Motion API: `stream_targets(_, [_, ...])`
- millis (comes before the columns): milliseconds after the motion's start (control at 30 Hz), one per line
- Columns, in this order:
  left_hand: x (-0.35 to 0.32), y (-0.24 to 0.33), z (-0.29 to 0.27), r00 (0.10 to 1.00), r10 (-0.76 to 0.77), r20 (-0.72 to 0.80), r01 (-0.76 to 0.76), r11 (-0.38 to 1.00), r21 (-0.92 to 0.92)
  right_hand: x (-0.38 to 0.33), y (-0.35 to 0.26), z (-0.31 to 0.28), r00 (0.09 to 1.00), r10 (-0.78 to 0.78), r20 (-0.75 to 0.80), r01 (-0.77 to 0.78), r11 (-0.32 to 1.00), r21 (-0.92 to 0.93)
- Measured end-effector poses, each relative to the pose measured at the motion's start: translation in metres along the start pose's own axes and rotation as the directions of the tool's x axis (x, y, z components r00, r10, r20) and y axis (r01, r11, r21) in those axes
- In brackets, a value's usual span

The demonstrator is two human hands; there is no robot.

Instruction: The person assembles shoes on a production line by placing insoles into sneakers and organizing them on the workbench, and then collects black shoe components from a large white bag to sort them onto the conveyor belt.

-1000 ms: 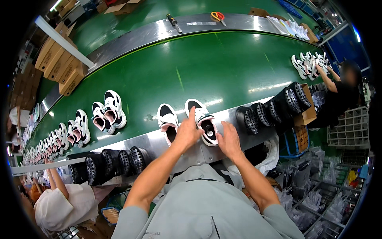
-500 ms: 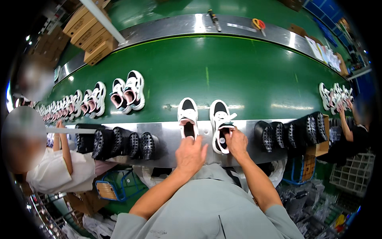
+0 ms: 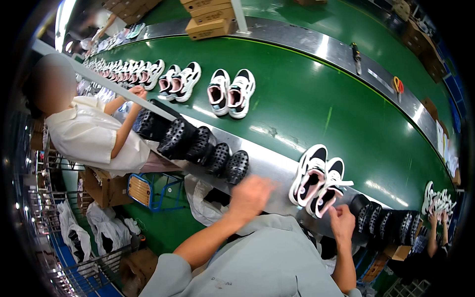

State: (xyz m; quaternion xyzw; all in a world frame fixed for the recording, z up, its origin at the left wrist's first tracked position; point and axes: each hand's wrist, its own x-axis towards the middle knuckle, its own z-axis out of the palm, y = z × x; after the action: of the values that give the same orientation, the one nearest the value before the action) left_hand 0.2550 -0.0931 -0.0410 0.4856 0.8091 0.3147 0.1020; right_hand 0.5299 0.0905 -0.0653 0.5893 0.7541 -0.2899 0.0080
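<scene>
A pair of black-and-white shoes [image 3: 319, 184] with pink linings lies on the green belt [image 3: 316, 99], at its near edge, toes overlapping the steel rim [image 3: 267, 163]. The right hand [image 3: 342, 222] sits just below the right shoe's toe, fingers loosely curled, holding nothing, close to the shoe but whether it touches cannot be told. The left hand [image 3: 250, 195] is over the steel rim, left of the pair and apart from it; it is blurred, so its spread cannot be told, and nothing shows in it. Black perforated forms [image 3: 198, 143] stand in a row along the rim to the left. More shoe pairs [image 3: 230, 93] lie further along the belt. A person in a white shirt [image 3: 94, 136] works at the left.
</scene>
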Motion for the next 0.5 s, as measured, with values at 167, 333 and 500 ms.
stream_targets(167, [-0.005, -0.098, -0.080, 0.849, -0.235, -0.474, 0.444, 0.805, 0.395, -0.017, -0.040, 0.003, 0.993, -0.097, 0.071, 0.074, 0.959, 0.274])
stream_targets(333, [-0.011, -0.154, -0.078, 0.833, -0.369, -0.413, 0.539, 0.713, 0.449, -0.027, -0.093, 0.027, 0.955, -0.240, 0.174, 0.205, 0.959, 0.197])
stream_targets(500, [-0.007, -0.123, -0.102, 0.866, -0.257, -0.428, 0.423, 0.834, 0.354, -0.035, -0.121, 0.027, 0.958, -0.202, 0.201, 0.142, 0.950, 0.278])
